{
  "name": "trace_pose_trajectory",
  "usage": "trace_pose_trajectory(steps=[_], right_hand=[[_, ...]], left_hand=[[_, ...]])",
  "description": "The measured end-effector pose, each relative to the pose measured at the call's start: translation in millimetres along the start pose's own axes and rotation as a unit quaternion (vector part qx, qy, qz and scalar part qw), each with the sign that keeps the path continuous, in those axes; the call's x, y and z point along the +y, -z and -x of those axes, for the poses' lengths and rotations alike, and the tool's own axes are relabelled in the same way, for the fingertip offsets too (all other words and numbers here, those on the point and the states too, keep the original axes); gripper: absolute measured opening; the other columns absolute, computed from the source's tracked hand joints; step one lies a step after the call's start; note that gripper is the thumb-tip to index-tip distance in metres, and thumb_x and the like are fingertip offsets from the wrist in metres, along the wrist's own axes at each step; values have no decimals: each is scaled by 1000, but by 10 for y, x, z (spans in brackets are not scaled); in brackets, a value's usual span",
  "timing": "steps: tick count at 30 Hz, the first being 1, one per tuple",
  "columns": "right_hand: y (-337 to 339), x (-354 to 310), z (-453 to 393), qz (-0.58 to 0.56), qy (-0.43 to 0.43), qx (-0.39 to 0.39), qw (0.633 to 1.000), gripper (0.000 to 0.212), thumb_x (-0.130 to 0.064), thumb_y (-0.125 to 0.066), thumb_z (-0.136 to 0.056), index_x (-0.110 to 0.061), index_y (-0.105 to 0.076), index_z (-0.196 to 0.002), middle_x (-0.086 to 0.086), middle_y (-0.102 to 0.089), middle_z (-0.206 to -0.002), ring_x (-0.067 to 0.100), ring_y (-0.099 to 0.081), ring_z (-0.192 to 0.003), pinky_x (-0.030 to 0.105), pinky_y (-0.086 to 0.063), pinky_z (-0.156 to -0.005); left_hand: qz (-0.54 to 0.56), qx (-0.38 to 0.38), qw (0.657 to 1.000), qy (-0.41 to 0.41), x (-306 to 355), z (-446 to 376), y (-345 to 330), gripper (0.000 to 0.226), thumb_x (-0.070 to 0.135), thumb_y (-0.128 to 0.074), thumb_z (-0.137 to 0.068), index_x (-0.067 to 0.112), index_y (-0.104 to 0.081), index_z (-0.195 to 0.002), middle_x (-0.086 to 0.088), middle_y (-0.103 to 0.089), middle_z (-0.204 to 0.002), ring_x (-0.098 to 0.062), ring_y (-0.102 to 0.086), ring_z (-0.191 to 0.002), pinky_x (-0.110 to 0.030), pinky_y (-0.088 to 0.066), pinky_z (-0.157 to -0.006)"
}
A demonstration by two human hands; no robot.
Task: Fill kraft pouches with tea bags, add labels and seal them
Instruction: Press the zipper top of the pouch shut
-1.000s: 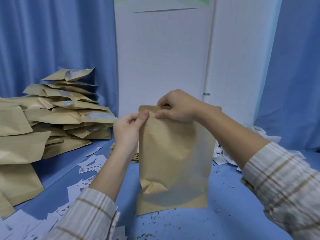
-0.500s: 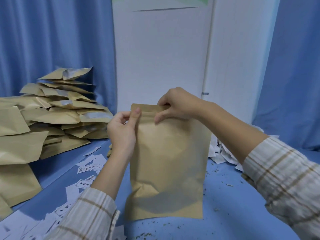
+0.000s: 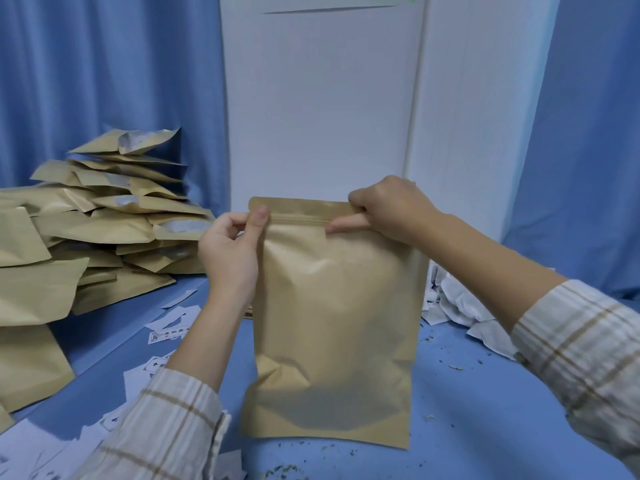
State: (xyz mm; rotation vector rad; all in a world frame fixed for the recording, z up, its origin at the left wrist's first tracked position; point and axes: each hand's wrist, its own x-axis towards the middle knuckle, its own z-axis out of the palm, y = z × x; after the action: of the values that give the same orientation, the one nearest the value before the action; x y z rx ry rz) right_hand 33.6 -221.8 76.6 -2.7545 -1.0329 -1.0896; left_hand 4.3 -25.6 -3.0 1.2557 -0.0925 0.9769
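Front and centre, one kraft pouch [image 3: 332, 327] stands upright on the blue counter [image 3: 485, 427], its bottom edge down on the surface and its closure strip across the top. The left hand [image 3: 230, 254] has the top left corner — thumb laid on the front face at the strip, fingers curled in behind, a firm pinching grip. The right hand [image 3: 391, 209] comes over the top edge further along, fingers folded down over the rim, one fingertip pressed flat along the closure line; its grip is closed on the pouch's top too. Both plaid sleeves reach in from the bottom corners.

Off to the left, a big heap of kraft pouches [image 3: 104, 220] lies stacked flat and slanting, piled against the blue curtain [image 3: 104, 64], well apart from the one being handled. Small white labels [image 3: 162, 336] are scattered on the counter below that heap and around the left forearm — printed, but the print is too small to read. Behind the right forearm sits a pile of white tea bags [image 3: 460, 306], just beside the pouch's right edge. Loose green-brown crumbs [image 3: 453, 367] dot the counter near the pouch's base. A white panel [image 3: 322, 98] rises behind it all.
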Motion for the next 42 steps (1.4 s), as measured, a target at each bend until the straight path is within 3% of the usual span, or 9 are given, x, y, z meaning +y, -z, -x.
trace_pose_trajectory(steps=[6,10,15,17,20,26,32,37,42], right_hand=[[-81,155,65,51,-65,20,996,67,-69,-46,-76,-14,-24,-46,-2,-25,-40,14,-29,-45,27,-21,-49],[-116,166,54,128,-43,37,990,66,-68,-39,-82,-15,-24,-46,-1,-29,-43,26,-38,-54,25,-16,-51],[-214,-202,-84,114,-28,24,993,44,-51,-30,-96,-24,-64,-90,11,-64,-75,28,-62,-77,28,-33,-57],[-327,-465,-124,208,-64,100,971,56,-40,-21,-101,-26,-72,-82,8,-49,-51,22,-60,-54,23,-25,-49],[-310,-612,-230,217,-114,231,942,68,-38,-27,-95,-20,-59,-38,-3,-35,-27,17,-40,-27,18,-12,-43],[-431,-337,-129,41,-67,133,988,51,-42,-35,-98,-10,-70,-79,18,-65,-66,36,-61,-70,32,-31,-58],[-383,-75,-12,58,-126,116,984,62,-48,-31,-97,-12,-26,-47,5,-39,-42,31,-53,-60,29,-24,-56],[-355,94,147,80,-178,140,971,64,-46,-32,-98,-14,-19,-44,2,-27,-41,26,-40,-53,29,-19,-53],[-388,188,175,43,-200,169,964,61,-49,-33,-96,-16,-24,-45,-2,-30,-42,21,-38,-50,30,-21,-47]], left_hand=[[11,12,1000,6,-22,12,21,18,27,-67,-83,19,-59,-70,4,-57,-65,-6,-50,-60,-20,-42,-63],[24,-115,988,96,-38,26,3,27,34,-70,-78,9,-61,-81,-6,-59,-76,-10,-54,-68,-28,-43,-67],[19,-147,986,77,12,116,-203,6,19,-74,-77,17,-69,-74,6,-71,-70,-9,-63,-65,-21,-50,-61],[15,-129,990,51,25,142,-277,9,18,-73,-78,19,-68,-71,9,-68,-64,-6,-59,-61,-18,-46,-56],[38,-113,992,48,33,164,-288,14,12,-68,-83,19,-66,-71,13,-67,-59,-2,-58,-57,-13,-45,-52],[11,-126,991,32,-14,131,-147,10,18,-69,-83,19,-66,-73,10,-69,-66,-8,-63,-66,-22,-52,-63],[5,-96,995,5,-66,60,-37,20,15,-69,-81,20,-61,-65,18,-62,-52,6,-53,-51,-10,-44,-52],[-2,-123,992,-6,-52,38,-5,30,15,-69,-82,19,-53,-57,17,-57,-47,5,-50,-47,-9,-41,-49],[19,-202,979,24,-96,9,59,15,18,-58,-90,16,-66,-78,11,-69,-65,-2,-61,-60,-13,-48,-56]])
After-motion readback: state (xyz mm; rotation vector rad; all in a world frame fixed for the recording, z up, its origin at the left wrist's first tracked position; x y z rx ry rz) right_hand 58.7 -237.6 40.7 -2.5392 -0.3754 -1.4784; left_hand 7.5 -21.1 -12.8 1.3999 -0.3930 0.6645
